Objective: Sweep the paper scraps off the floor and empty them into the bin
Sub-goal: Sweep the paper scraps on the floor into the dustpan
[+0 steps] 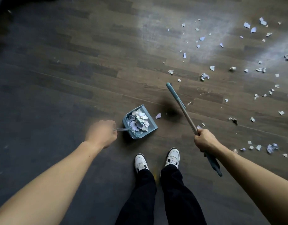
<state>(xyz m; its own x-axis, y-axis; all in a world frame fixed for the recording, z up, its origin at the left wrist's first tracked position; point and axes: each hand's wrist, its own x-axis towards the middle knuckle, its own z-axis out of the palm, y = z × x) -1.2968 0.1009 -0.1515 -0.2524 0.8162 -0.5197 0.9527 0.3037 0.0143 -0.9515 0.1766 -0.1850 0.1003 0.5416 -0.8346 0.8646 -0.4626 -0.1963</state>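
Observation:
My left hand point(101, 133) grips the thin handle of a blue-grey dustpan point(152, 127) that sits on the dark wooden floor in front of my feet. A heap of torn paper scraps point(140, 120) fills the pan. My right hand point(204, 140) grips the broom pole point(183, 108), which slants up and left to a teal end. A dark blur lies on the floor under the pole. Several loose paper scraps point(205, 76) are scattered over the floor to the right and far right. One scrap point(158, 115) lies just right of the pan. No bin is in view.
My two white shoes point(156, 159) and dark trousers stand just below the dustpan. More crumpled scraps point(272, 148) lie at the right, near my right forearm. A dark object fills the top left corner.

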